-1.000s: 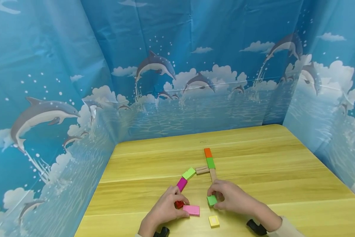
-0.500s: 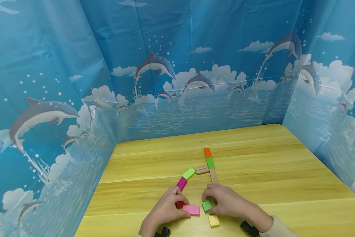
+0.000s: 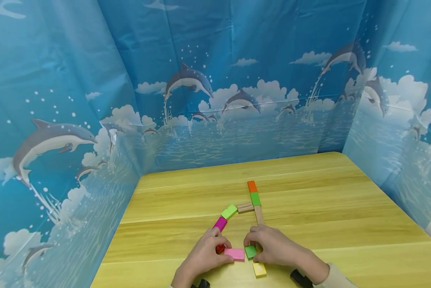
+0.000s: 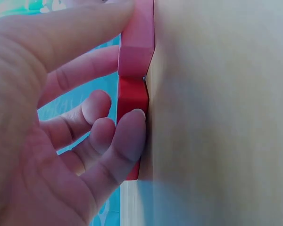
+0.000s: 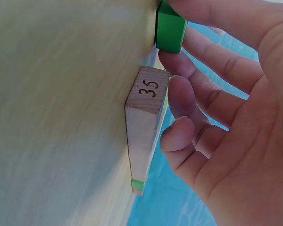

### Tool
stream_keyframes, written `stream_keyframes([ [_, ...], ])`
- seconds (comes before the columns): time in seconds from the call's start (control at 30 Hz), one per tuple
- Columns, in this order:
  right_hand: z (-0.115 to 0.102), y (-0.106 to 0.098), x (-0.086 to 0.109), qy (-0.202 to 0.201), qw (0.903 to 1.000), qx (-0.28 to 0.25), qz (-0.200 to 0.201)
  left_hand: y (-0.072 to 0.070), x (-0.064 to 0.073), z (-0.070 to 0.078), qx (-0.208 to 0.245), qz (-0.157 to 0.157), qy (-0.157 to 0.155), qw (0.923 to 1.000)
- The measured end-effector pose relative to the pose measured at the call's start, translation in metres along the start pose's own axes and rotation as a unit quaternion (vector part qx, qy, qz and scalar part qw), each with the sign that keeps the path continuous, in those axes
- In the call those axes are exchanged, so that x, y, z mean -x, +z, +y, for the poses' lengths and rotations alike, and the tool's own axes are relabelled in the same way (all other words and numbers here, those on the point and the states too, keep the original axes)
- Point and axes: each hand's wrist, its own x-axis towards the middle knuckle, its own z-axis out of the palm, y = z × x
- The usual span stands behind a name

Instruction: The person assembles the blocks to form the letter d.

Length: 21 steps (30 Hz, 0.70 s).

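Observation:
My left hand (image 3: pixel 206 253) holds the pink block (image 3: pixel 234 254) between thumb and fingers. Its little finger lies against the red block (image 4: pixel 132 96), which sits end to end with the pink one in the left wrist view. Close to the pink block's right end, my right hand (image 3: pixel 274 246) pinches a small green block (image 3: pixel 250 252) with thumb and fingers. A yellow block (image 3: pixel 259 270) lies just below that hand. Beside its other fingers, a plain wooden block (image 5: pixel 141 122) shows the number 35 on its end in the right wrist view.
A curve of blocks runs up from the left hand: magenta (image 3: pixel 220 223), lime green (image 3: pixel 229 212) and brown wood (image 3: pixel 245 207). It meets a straight line topped by green (image 3: pixel 255 199) and orange (image 3: pixel 252 186) blocks. A dolphin-print curtain (image 3: pixel 215 140) stands around the wooden table (image 3: pixel 327 200).
My right hand has brought the green block left and slightly toward me, up near the pink block. My left hand and the pink block have shifted slightly right.

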Motion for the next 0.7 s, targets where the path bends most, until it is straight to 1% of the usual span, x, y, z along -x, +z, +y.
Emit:
stream_keyframes([
  [0.2,-0.0002,0.0000,0.0003,-0.006,1.0000,0.005,0.000,0.0017,-0.0015,0.0021,-0.015,0.005,-0.001,0.9999],
  [0.43,0.0004,0.0004,0.0008,-0.025,0.9995,0.014,0.014,0.0039,-0.0033,0.0020,-0.023,0.013,0.006,0.9996],
  [0.57,0.0000,-0.0005,0.0012,-0.023,0.9996,0.006,0.014,0.0044,-0.0026,0.0021,-0.024,0.014,0.008,0.9996],
  [0.7,-0.0003,-0.0029,0.0019,-0.008,0.9999,-0.006,0.006,0.0044,-0.0019,0.0023,-0.023,0.013,0.006,0.9996],
])
